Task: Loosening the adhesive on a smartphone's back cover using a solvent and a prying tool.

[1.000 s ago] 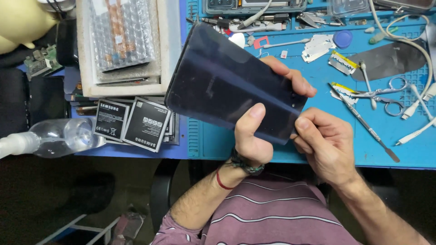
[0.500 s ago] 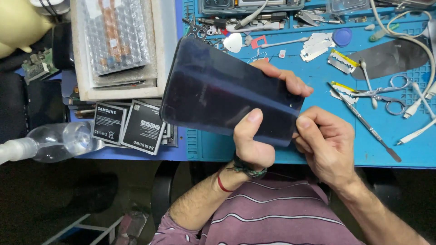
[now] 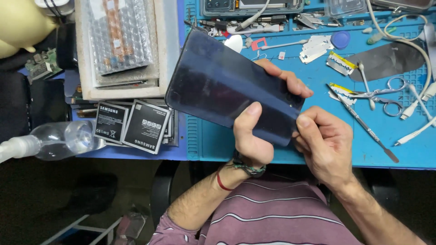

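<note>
Over the front edge of a blue ribbed work mat, both hands hold one dark, glossy phone back panel, a flat rectangle with rounded corners, tilted up and to the left above the bench.

- Left hand: clamped on the panel's lower edge, thumb flat on the shiny face, fingers wrapped behind and showing at the far edge. Braided band and red cord on the wrist.
- Right hand: thumb and fingertips pinch the panel's lower right corner.
- Shallow pale tray, far left of the panel: holds sheets of bubble wrap with copper-coloured strips showing through.
- Clear plastic spray bottle, lying on its side at the left, white nozzle.
- Stack of flat batteries just below the tray: black rectangular labels with white print, fanned and overlapping.
- Grey oval patch on the mat, far right.
- Steel scissors, a thin metal pry tool and white cables right of the hands.
- Small round blue cap near the mat's far edge.
</note>
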